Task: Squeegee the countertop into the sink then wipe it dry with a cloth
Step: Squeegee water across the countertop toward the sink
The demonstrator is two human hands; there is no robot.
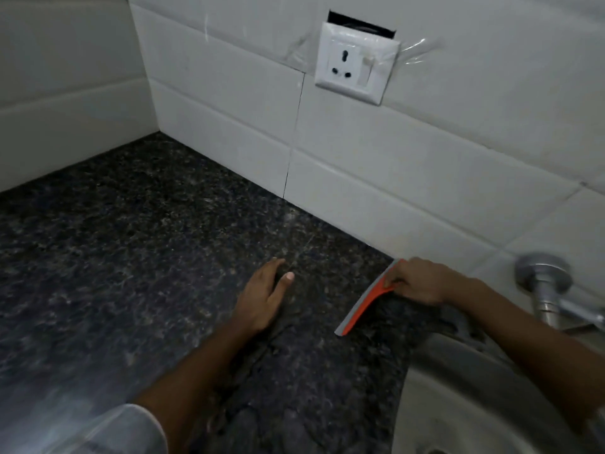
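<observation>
My right hand grips the handle of an orange squeegee with a grey blade. The blade rests on the dark speckled granite countertop, close to the tiled back wall and just left of the sink. My left hand lies flat on the counter with fingers apart, a little left of the squeegee and not touching it. The sink is a pale steel basin at the bottom right, partly hidden by my right forearm. No cloth is in view.
A white tiled wall runs behind the counter and meets a side wall at the far left corner. A socket and switch plate sits on the tiles. A metal tap juts from the wall above the sink.
</observation>
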